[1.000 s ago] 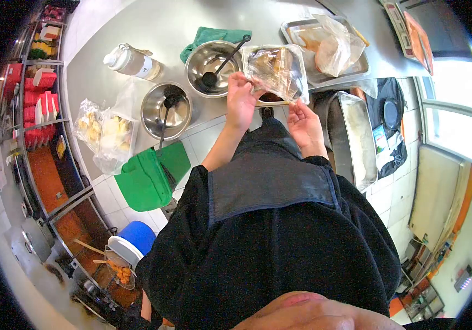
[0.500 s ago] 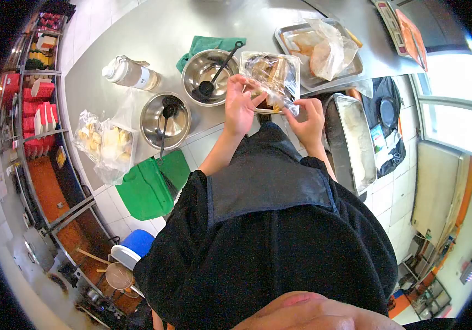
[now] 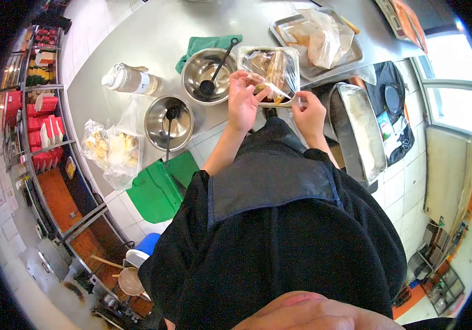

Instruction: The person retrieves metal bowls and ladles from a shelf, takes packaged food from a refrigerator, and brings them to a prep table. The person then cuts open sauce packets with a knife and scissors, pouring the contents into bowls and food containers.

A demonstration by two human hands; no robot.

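Note:
In front of me at the table's near edge is a rectangular tray (image 3: 297,66) with brown contents under clear plastic film (image 3: 271,83). My left hand (image 3: 243,104) is over the tray's near left corner, its fingers pinching the film's edge. At the near right corner, my right hand (image 3: 309,114) holds the other end of that edge between thumb and fingers. The film stretches between both hands, gathered into a narrow fold. What exactly lies under it is hard to make out through the glare.
Two steel bowls (image 3: 150,124) with black ladles (image 3: 207,87) stand left of the tray. Further left are a bottle (image 3: 128,80) and bagged pale food (image 3: 123,148). A metal tray (image 3: 360,55) with a plastic bag lies right. Below are a green bin (image 3: 156,192) and a long metal pan (image 3: 359,132).
The film's near edge has come down flatter against the tray. My left hand has turned slightly and my right hand has shifted a little. The whole view has tilted slightly.

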